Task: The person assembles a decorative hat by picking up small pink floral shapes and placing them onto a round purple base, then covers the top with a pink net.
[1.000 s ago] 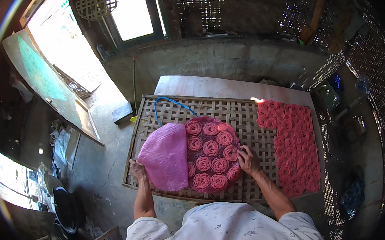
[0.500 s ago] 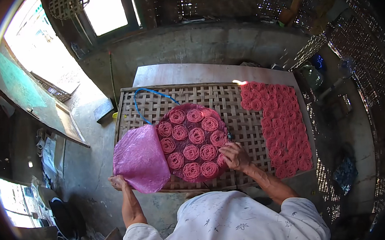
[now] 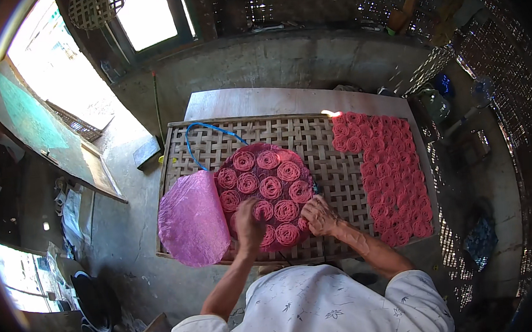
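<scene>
In the middle of the woven bamboo rack (image 3: 338, 179) lies a round base covered in pink plastic (image 3: 259, 188), bearing several pink rosettes of coiled strands (image 3: 270, 188). My left hand (image 3: 249, 222) is over its lower left rosettes, fingers bent downward and partly hidden. At the lower right rim, my right hand (image 3: 321, 216) has its fingers curled closed against the edge beside a rosette; what they grip is hidden. A loose pink plastic sheet (image 3: 194, 220) lies flat on the left, touching the round base, with no hand on it.
Rows of similar rosettes (image 3: 396, 181) cover the rack's right side. A blue loop of strap (image 3: 217, 127) arches over the back left. Behind the rack is a pale board (image 3: 261, 100). An open door (image 3: 35, 126) and dark basins (image 3: 93, 301) are at the left.
My left hand has let go of the plastic sheet and moved right over the rosettes. The sheet now lies flatter. My right hand stays at the rim, shifted slightly.
</scene>
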Available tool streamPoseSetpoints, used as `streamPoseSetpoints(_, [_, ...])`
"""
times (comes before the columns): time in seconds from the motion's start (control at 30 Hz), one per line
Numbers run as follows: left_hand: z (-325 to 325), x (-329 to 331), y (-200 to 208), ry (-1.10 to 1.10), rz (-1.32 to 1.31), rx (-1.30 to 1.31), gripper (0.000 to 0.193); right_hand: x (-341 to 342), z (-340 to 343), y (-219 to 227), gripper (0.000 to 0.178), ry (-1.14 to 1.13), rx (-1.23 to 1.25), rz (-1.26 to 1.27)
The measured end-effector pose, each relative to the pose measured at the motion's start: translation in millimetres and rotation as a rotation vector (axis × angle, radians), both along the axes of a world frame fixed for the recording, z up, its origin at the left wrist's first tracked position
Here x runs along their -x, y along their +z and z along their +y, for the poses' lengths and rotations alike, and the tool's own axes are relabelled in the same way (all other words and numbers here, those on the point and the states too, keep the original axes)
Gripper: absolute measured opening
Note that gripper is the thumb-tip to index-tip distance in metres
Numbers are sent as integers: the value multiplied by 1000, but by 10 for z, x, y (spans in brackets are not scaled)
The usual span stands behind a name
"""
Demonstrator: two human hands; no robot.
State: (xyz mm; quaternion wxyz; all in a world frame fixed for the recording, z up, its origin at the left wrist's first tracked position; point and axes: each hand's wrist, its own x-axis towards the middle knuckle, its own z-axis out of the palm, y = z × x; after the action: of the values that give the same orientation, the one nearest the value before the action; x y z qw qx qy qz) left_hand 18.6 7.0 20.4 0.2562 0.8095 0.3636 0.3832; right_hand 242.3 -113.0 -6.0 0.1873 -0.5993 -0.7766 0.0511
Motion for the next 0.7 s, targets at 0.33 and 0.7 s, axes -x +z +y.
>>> streamPoseSetpoints(0.33, [-72, -576, -506, -220, 482, -44, 40, -154, -212, 72, 19, 90, -66, 89])
streamPoseSetpoints(0.7, [104, -710, -596, -169, 637, -51, 34, -1462, -364, -99, 16, -347, 96, 476])
